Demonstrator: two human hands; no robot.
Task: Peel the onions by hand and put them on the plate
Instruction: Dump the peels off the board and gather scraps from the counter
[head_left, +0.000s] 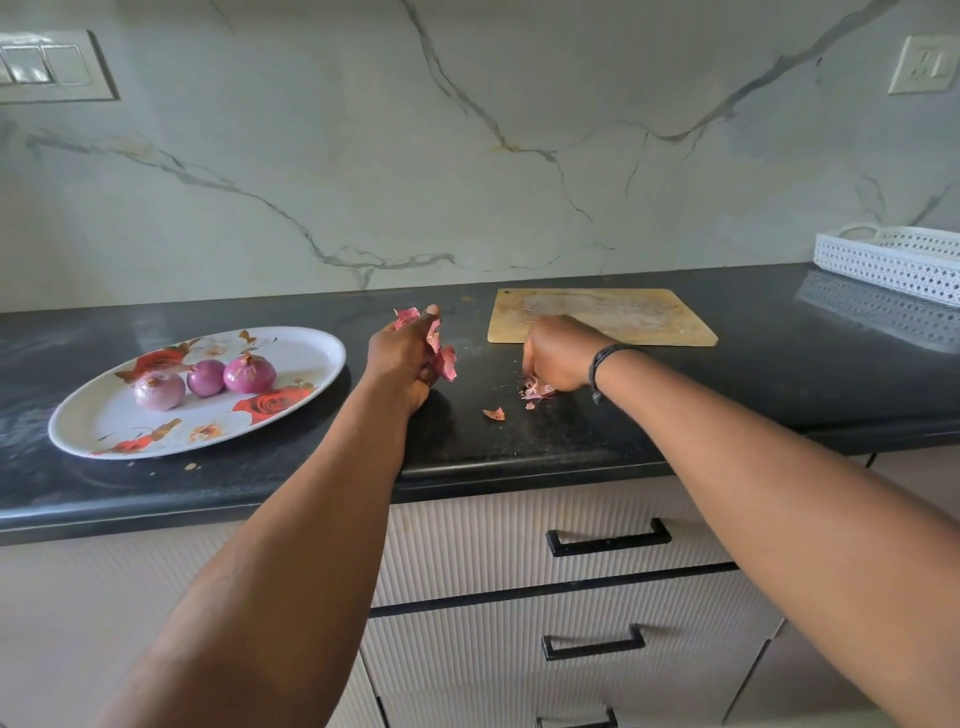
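Gripping peels (441, 353) — left hand (400, 358); onions (205, 378) on plate (311, 358) beside.

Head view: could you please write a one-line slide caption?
Three peeled onions on the floral plate; left hand holds skins, right hand gathers scraps.

Bare table (571, 436) is left along the front edge, between the plate (311, 387) at the left and the cutting board (602, 317) behind. Peel scraps (493, 413) are scattered there. The far right corner is taken by a white basket (888, 257).
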